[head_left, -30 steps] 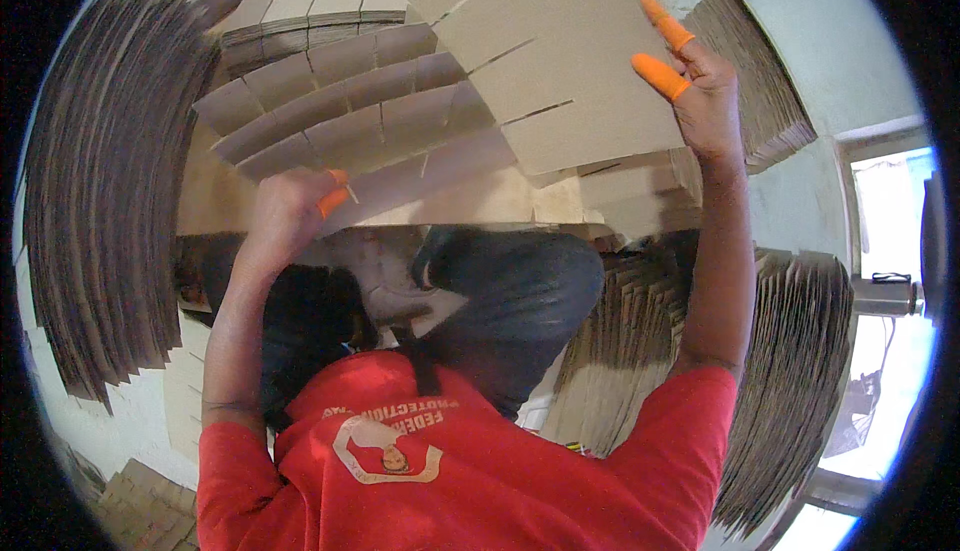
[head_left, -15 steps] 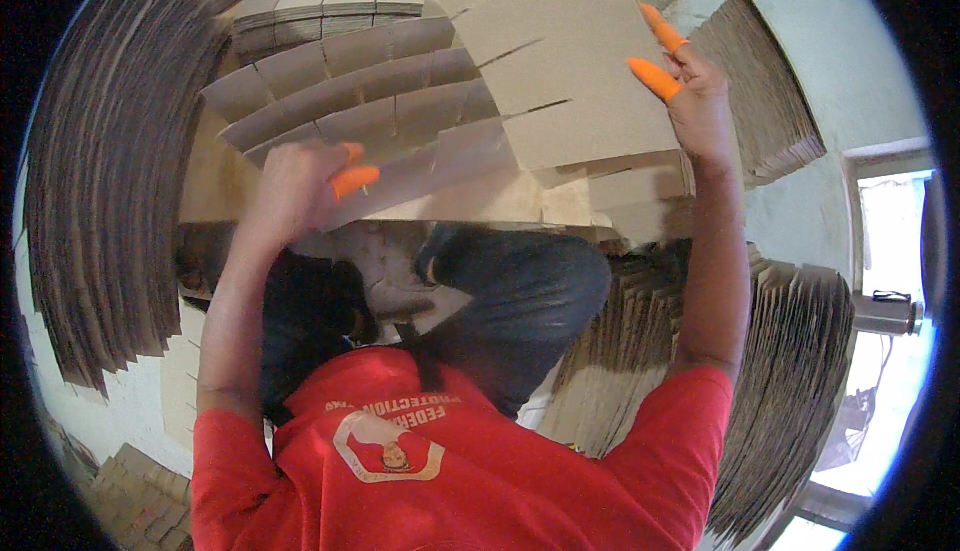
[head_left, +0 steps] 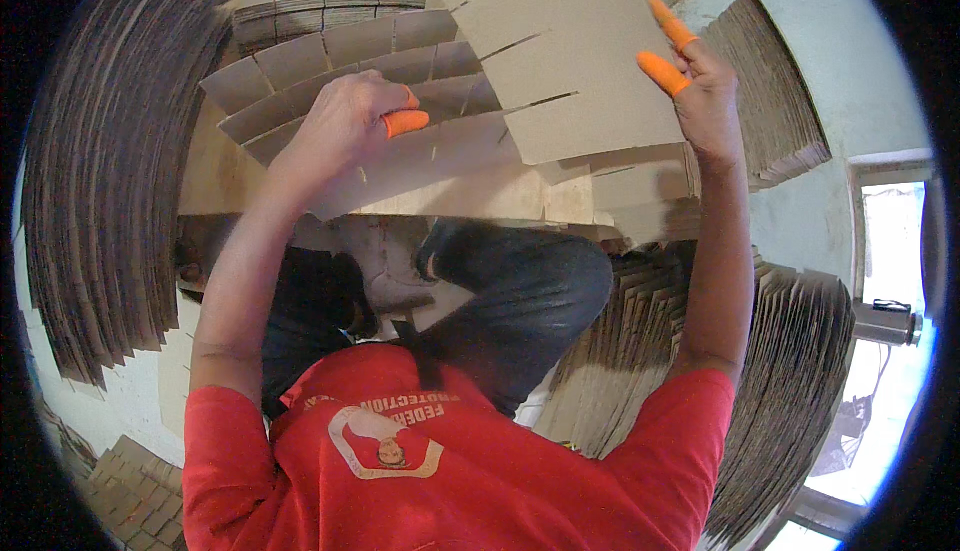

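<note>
Left hand [head_left: 345, 126] has slid up onto the cardboard strips [head_left: 330, 61], pressing flat, while right hand [head_left: 700, 91] pinches the slotted sheet [head_left: 560, 61]; keep slots lined up.

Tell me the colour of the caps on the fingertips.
Bright orange finger caps, clearest in the head view.
</note>
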The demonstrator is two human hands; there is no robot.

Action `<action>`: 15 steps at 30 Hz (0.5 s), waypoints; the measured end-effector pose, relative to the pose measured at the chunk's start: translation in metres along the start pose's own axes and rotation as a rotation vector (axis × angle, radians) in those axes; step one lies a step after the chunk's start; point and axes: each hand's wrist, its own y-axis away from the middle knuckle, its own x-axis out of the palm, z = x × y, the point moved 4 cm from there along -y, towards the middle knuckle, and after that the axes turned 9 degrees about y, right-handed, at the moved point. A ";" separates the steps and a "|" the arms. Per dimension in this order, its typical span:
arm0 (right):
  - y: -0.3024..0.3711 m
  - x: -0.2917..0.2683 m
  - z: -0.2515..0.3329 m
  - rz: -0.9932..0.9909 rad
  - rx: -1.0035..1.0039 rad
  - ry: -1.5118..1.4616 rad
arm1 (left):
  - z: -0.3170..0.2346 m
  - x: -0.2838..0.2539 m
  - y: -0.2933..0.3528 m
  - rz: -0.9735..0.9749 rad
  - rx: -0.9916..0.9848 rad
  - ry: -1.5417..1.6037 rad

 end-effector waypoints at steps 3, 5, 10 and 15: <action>0.002 0.008 0.013 0.013 -0.140 0.197 | -0.001 0.013 -0.003 0.054 0.038 -0.020; 0.001 0.014 0.007 0.066 -0.073 0.085 | 0.000 0.028 -0.002 0.142 0.057 -0.003; 0.000 0.016 0.000 0.054 -0.121 0.158 | -0.005 0.017 -0.006 0.010 0.028 -0.090; -0.006 0.020 -0.009 0.029 -0.172 0.063 | 0.031 0.017 -0.023 0.027 -0.117 -0.330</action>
